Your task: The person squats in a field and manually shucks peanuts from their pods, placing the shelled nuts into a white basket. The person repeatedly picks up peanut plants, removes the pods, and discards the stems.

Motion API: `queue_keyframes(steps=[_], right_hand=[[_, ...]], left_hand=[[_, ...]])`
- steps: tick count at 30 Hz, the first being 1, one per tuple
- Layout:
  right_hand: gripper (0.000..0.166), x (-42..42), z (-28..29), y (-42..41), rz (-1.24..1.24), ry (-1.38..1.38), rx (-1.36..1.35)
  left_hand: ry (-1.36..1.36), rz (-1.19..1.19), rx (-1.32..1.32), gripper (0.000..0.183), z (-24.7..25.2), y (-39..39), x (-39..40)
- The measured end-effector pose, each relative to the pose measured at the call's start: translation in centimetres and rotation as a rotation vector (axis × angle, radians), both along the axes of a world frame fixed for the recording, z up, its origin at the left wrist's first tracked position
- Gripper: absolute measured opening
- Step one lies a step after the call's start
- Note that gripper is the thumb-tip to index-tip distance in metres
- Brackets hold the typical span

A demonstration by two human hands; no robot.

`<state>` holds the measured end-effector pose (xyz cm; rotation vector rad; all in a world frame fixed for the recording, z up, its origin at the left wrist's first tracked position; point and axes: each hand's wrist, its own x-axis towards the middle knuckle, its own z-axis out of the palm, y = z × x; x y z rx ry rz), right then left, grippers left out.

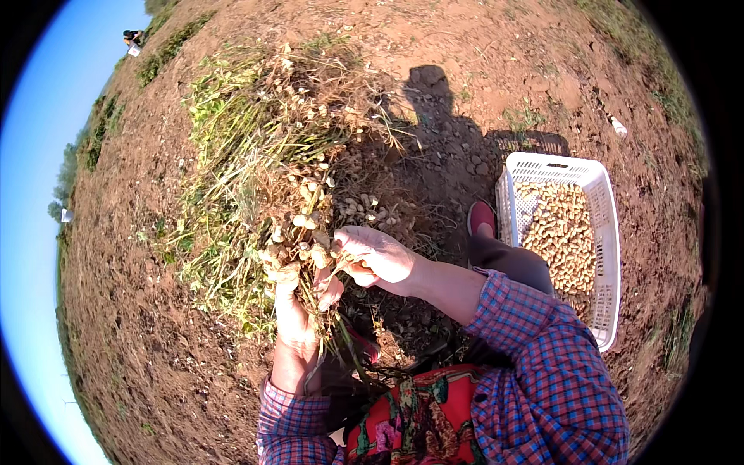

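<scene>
My left hand [296, 314] is closed around a pulled-up peanut plant, whose stems [334, 337] trail down towards my lap. Pale peanut pods [317, 256] cluster at the root end, just above that hand. At the right side of this cluster, my right hand [375, 256] pinches a pod or a root; its fingers partly hide what they hold. Beyond both hands lies a heap of uprooted peanut plants [250, 145], with green leaves and dry roots. Some loose-looking pods [366, 209] rest in the shade beside the heap.
To my right stands a white plastic crate [607, 250] with slotted walls, partly filled with peanuts [561, 232]. My red shoe [482, 216] is close to its left side. A small white object [618, 127] lies on the soil. Far off at upper left is a person [132, 37].
</scene>
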<state>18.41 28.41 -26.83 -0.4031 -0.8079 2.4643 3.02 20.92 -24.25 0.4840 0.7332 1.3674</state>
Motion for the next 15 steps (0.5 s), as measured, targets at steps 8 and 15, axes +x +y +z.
queue_keyframes(steps=[8, 15], right_hand=[[0.021, 2.9, 1.1, 3.0, 0.036, -0.437, 1.219], [0.022, 5.4, 4.2, 4.2, 0.084, -0.343, 0.357]], left_hand=[[0.157, 0.159, -0.066, 0.039, 1.2, -0.6, 0.2], [0.234, 0.324, -0.055, 0.038, 2.3, -0.5, -2.5]])
